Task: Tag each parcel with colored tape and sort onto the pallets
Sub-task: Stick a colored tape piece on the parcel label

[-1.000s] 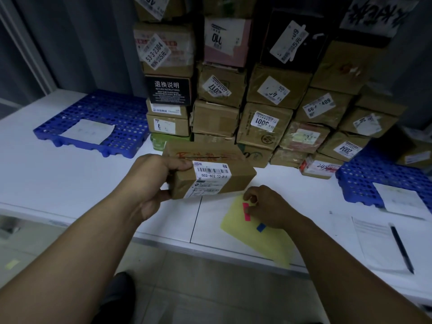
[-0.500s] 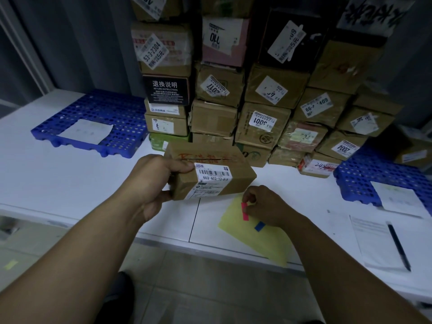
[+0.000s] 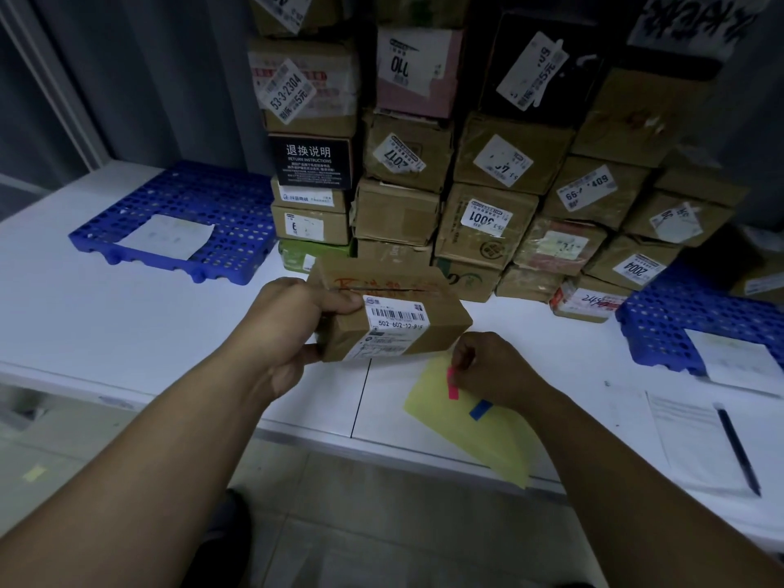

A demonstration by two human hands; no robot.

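left hand [image 3: 292, 320] gripping cardboard parcel [image 3: 392, 314] above white table [image 3: 127, 316], right hand [image 3: 492, 369] just beside parcel, pinching pink tape strip [image 3: 452, 384] over yellow sheet [image 3: 475, 426]

- The left hand [image 3: 292, 328] gripped a brown parcel [image 3: 441, 322] by one end, thumb on top beside its white label [image 3: 394, 320].
- The right hand [image 3: 496, 367] pinched a pink tape strip [image 3: 452, 386]; a blue strip [image 3: 480, 409] lay on the yellow sheet [image 3: 479, 443] just beside those fingers.

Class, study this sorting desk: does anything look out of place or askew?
The yellow sheet lies crooked, its near corner hanging over the front edge of the table. Several stacked parcels look dented, labels stuck askew.
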